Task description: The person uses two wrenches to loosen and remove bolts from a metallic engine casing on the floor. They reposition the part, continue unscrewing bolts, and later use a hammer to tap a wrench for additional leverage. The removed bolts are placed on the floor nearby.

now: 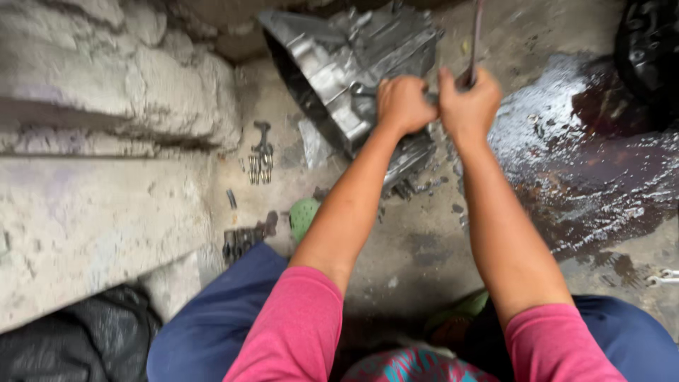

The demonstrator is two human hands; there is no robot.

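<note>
Left hand [403,104] and right hand [468,106]: both fisted, side by side, nearly touching, at 12 o'clock of frame. Right fist is closed around a thin metal rod [475,35] that rises to the top edge and is cut off there; its lower end is hidden in the fist. Left fist is clamped on a wrench-like tool [362,90]; only its head shows, the handle is covered.

Largest item: grey cast-metal gearbox housing [339,56], tilted, directly under and at 11 o'clock of the hands; its near edge is hidden behind the forearms.

Rough stone wall [106,141] fills 9 o'clock.

Dark oily wet patch [587,163] on the concrete floor at 3 o'clock.

Small: row of bolts [259,168] at 9 o'clock of the housing, blurred; count unclear. Green object [304,216] below, partly hidden by the left forearm.
</note>
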